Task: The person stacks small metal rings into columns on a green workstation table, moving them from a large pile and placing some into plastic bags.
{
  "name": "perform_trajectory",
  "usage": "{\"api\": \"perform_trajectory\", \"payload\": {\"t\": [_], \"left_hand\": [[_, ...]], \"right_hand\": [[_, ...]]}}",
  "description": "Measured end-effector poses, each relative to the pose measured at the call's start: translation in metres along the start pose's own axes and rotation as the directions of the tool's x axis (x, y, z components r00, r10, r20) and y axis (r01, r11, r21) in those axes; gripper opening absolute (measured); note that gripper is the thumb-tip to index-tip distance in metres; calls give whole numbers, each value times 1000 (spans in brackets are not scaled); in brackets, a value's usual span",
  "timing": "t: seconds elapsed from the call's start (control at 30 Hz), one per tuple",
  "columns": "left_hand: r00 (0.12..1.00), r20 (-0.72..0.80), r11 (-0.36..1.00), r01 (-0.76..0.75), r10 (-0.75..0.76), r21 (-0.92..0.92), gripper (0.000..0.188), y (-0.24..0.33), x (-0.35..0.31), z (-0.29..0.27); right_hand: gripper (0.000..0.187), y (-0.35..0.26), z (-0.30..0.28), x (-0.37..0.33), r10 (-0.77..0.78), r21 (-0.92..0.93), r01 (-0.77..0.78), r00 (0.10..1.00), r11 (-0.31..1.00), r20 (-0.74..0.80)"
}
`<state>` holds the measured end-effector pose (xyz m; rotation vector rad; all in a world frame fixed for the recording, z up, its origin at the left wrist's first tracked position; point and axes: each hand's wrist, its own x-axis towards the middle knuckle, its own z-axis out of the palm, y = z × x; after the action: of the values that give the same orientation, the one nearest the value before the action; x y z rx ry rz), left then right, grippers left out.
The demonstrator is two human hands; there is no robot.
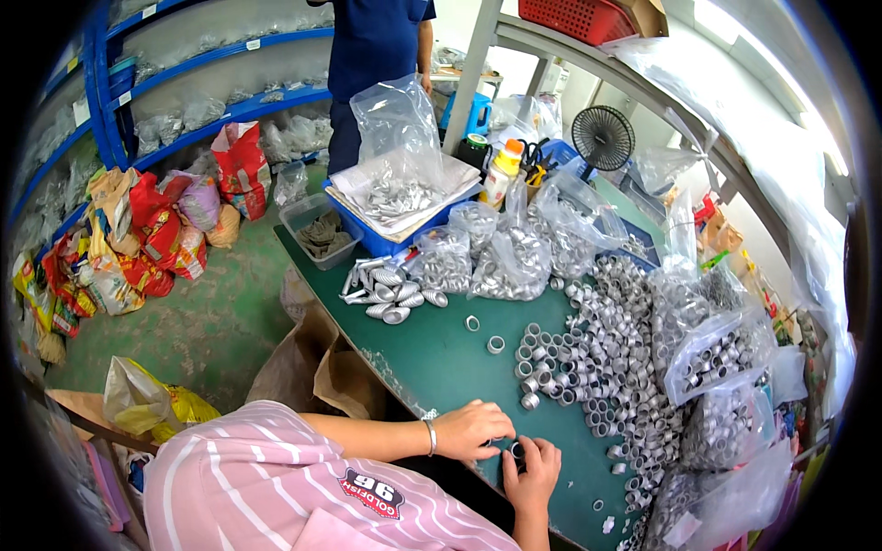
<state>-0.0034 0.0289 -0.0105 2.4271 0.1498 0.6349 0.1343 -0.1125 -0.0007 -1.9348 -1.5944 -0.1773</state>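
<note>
Close together at the near edge of the green table, my two hands work with small metal ring fittings. My left hand, with a bangle on its wrist, has its fingers curled round a piece mostly hidden beneath them. My right hand pinches a metal ring fitting between thumb and fingers. Beyond them a loose metal ring and a thinner ring lie on the table. To the right spreads a large heap of grey metal ring fittings.
Clear bags of metal parts stand behind the heap, and more bags line the right side. Ribbed metal pieces lie near a blue tray. A black fan stands at the back. A person in dark blue stands beyond.
</note>
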Motion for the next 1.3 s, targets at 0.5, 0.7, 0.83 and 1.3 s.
{"api": "perform_trajectory", "payload": {"t": [0.5, 0.7, 0.83, 1.3], "left_hand": [[1000, -14, 999, -3, 3, -40, 34, 1, 2, -3], [999, -6, 999, -33, 33, 1, 30, 1, 2, 0], [999, -26, 1000, -26, 26, -10, 30, -1, 2, -2], [1000, 5, 1000, -20, 20, -2, 30, 0, -1, -2]], "right_hand": [[33, 0, -3, 2, 16, 24, -16, 1000, 1000, 7], [34, 0, -3, 2, 9, 30, -9, 1000, 1000, -8], [34, 0, -3, 3, 13, 25, -13, 1000, 1000, -3], [33, 0, -1, 1, 1, 3, -1, 1000, 1000, 9]]}}
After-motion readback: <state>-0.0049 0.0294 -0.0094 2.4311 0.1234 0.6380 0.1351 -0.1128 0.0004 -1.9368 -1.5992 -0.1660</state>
